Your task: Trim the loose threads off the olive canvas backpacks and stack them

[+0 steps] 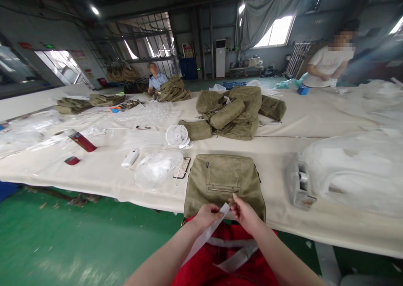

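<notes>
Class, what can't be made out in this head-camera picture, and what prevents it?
All in the head view:
Lettering on the small dark rectangular label of the flat olive-green bag: too small.
That bag's inside: hidden by its front.
What the right hand's grip pinches, if anything: too small, partly hidden by the hand.
The red cloth garment's lower part: cut off by the bottom edge.
The crumpled translucent plastic sheeting's far side: cut off by the right edge.

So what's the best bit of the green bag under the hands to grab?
The bag is probably best gripped by its left edge and right edge, coming in from both sides. It lies fairly flat, both side edges show, and it looks soft, so a one-sided hold might let it sag.
</notes>
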`<state>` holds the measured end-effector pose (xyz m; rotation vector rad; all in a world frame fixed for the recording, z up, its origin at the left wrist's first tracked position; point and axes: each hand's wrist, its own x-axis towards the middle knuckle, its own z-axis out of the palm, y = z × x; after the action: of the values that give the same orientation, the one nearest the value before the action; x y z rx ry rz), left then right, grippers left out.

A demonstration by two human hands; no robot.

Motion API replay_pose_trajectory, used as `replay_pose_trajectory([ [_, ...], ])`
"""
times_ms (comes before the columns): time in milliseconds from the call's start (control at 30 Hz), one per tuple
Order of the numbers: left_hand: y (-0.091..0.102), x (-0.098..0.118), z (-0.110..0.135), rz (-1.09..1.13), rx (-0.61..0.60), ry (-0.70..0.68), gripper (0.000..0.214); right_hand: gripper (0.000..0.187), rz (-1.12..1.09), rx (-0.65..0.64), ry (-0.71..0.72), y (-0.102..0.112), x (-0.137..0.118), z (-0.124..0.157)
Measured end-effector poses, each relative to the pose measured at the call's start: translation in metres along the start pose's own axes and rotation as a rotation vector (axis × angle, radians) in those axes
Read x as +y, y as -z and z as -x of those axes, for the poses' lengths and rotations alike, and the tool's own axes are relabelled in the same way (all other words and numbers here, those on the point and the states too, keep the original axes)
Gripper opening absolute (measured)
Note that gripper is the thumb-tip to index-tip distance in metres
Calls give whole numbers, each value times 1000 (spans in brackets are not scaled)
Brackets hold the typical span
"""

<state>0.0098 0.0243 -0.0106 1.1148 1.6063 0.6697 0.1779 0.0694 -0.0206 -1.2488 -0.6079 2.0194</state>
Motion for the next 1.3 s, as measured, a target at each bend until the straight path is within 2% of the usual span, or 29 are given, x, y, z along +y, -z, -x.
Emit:
replay_pose_trajectory([
  [133, -6, 17, -17, -109, -41, 56, 25, 30, 16, 171, -7, 12, -11, -11],
  [267, -14, 29, -34, -151, -42, 79, 26, 26, 232, 143, 34, 24, -14, -21],
  [333, -18, 33, -41, -212, -37, 67, 25, 26, 392, 175, 100, 32, -17, -26],
  [400, -22, 36, -47, -294, -37, 55, 24, 17, 539, 258, 218, 40, -22, -31],
  [467, -26, 38, -52, -375, -26, 53, 23, 15, 607, 303, 315, 46, -25, -36],
  [567, -31, 41, -59, -443, -13, 51, 23, 30, 601, 247, 324, 51, -26, -41],
  [633, -35, 41, -64, -446, -6, 42, 24, 33, 589, 216, 298, 52, -24, -43],
  [767, -42, 37, -72, -402, 39, 42, 22, 31, 573, 207, 322, 54, -21, -44],
  [900, -47, 40, -73, -379, 69, 41, 22, 15, 660, 253, 297, 54, -21, -42],
  [1000, -50, 48, -70, -369, 61, 66, 28, 27, 732, 179, 219, 53, -21, -41],
  [1133, -53, 56, -70, -340, 47, 108, 43, 31, 669, 114, 195, 51, -21, -43],
  [1300, -54, 57, -79, -335, 67, 101, 32, 26, 588, 104, 245, 50, -23, -45],
])
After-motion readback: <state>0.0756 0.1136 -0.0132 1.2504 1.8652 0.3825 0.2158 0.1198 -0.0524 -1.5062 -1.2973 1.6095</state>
